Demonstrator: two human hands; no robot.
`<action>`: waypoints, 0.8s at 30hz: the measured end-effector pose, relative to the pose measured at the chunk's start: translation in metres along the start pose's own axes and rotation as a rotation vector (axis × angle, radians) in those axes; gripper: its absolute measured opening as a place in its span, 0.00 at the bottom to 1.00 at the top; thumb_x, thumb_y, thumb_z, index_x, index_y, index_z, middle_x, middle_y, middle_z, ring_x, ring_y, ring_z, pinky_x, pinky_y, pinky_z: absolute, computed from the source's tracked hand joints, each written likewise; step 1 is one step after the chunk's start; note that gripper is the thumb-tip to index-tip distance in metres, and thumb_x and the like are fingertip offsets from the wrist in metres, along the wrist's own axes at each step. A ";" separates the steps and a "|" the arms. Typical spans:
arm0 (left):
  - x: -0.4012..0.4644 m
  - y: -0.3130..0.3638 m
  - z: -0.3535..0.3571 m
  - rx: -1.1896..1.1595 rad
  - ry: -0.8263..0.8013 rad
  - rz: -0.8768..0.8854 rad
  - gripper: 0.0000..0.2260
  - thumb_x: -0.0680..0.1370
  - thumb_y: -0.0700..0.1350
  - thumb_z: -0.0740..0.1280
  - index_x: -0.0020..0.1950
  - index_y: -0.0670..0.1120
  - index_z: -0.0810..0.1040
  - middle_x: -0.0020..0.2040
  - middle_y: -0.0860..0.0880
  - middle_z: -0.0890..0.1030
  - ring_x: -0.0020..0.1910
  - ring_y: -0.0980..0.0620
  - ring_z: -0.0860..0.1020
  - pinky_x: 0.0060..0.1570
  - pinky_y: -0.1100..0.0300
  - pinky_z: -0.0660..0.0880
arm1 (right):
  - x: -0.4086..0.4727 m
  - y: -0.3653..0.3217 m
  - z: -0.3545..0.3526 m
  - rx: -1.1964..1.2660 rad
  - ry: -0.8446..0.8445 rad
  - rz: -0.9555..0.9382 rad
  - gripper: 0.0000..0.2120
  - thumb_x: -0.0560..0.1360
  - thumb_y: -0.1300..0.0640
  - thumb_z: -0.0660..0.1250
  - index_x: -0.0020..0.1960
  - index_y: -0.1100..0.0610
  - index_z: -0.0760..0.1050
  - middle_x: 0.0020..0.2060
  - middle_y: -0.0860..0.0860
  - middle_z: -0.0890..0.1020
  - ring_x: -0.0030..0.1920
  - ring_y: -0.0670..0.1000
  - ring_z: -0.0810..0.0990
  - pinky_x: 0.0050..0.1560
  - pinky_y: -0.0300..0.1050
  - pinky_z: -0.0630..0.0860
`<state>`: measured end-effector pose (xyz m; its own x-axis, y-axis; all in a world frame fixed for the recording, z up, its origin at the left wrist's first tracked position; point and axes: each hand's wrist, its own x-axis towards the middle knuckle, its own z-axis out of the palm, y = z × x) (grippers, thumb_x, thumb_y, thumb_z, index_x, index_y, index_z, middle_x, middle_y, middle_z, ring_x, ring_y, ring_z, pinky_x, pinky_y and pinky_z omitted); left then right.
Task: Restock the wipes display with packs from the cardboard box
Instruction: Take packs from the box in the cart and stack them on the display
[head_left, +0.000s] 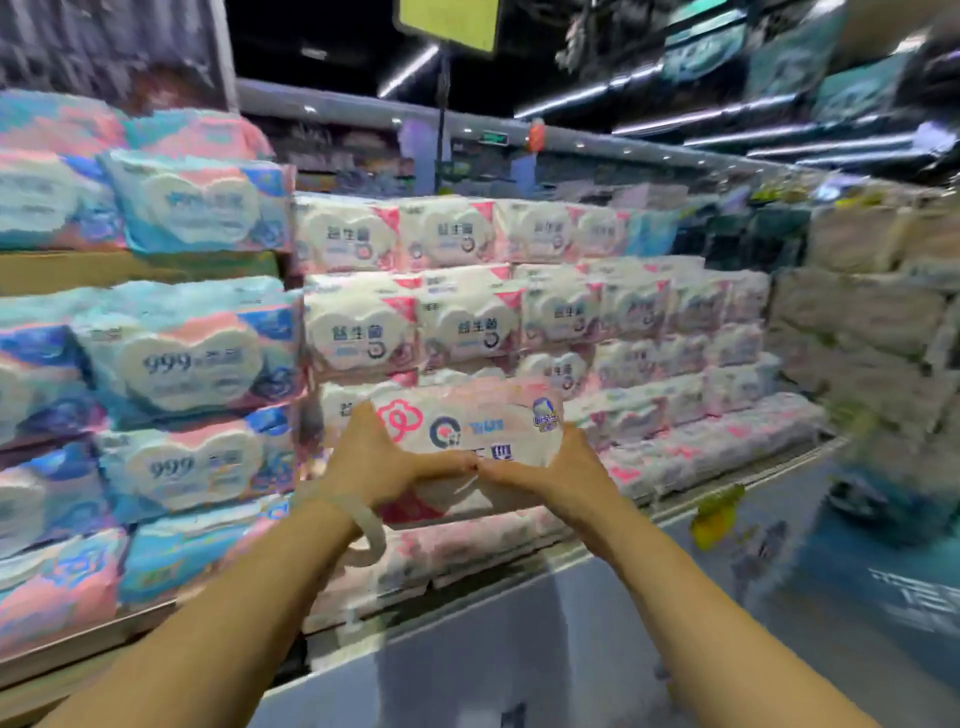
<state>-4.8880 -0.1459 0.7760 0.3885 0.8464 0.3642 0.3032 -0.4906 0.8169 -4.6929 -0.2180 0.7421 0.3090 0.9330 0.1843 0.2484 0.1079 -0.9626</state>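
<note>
Nearest, two bare forearms reach up from the bottom edge toward the shelving, the left one wearing a pale translucent bangle at the wrist. Left hand: fingers curled under and around the lower left of the pack, thumb raised along its left end. Right hand: cupped round the lower right corner, fingers wrapped beneath, the two sets of fingertips almost meeting at the middle of the bottom edge. Item held: one soft pink-and-white plastic pack of wipes, printed face toward the camera, long axis running left to right, level with the display tiers. It sits directly beyond the palms, so the fingers lie between the pack and the person, and both hands are equally near it. Just behind and touching or nearly touching it: the stepped display of matching pink-and-white wipes packs, rows rising away and running off to the far right. Judged step: seating the pack into the lower left front row, a push straight away from the body with the long axis kept parallel to the rows. Left of the hands: shelves of blue-and-pink wipes packs marked 999. Far right: blurred stacks of pale paper goods. The cardboard box is not in view.
</note>
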 end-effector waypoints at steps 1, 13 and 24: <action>0.014 0.013 0.016 0.003 -0.023 0.041 0.40 0.47 0.67 0.78 0.53 0.47 0.82 0.48 0.52 0.85 0.48 0.54 0.83 0.52 0.52 0.80 | 0.008 0.001 -0.021 0.001 0.023 -0.005 0.51 0.47 0.39 0.84 0.64 0.58 0.73 0.54 0.51 0.84 0.53 0.49 0.84 0.53 0.49 0.82; 0.239 0.108 0.125 -0.010 -0.059 0.287 0.29 0.55 0.61 0.80 0.49 0.48 0.80 0.44 0.54 0.83 0.43 0.57 0.82 0.49 0.55 0.80 | 0.168 -0.052 -0.184 -0.012 0.178 -0.190 0.43 0.53 0.43 0.82 0.64 0.55 0.74 0.53 0.51 0.85 0.53 0.51 0.84 0.54 0.50 0.81; 0.375 0.144 0.224 0.060 -0.024 0.246 0.41 0.52 0.68 0.76 0.46 0.35 0.74 0.38 0.44 0.79 0.36 0.44 0.79 0.26 0.64 0.67 | 0.302 -0.031 -0.304 -0.110 0.160 -0.313 0.17 0.70 0.58 0.75 0.57 0.49 0.78 0.51 0.49 0.85 0.51 0.46 0.84 0.46 0.39 0.80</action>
<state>-4.5041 0.0550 0.9298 0.4776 0.6951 0.5373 0.2482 -0.6934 0.6764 -4.3282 -0.0442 0.8881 0.3398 0.7944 0.5035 0.4481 0.3340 -0.8293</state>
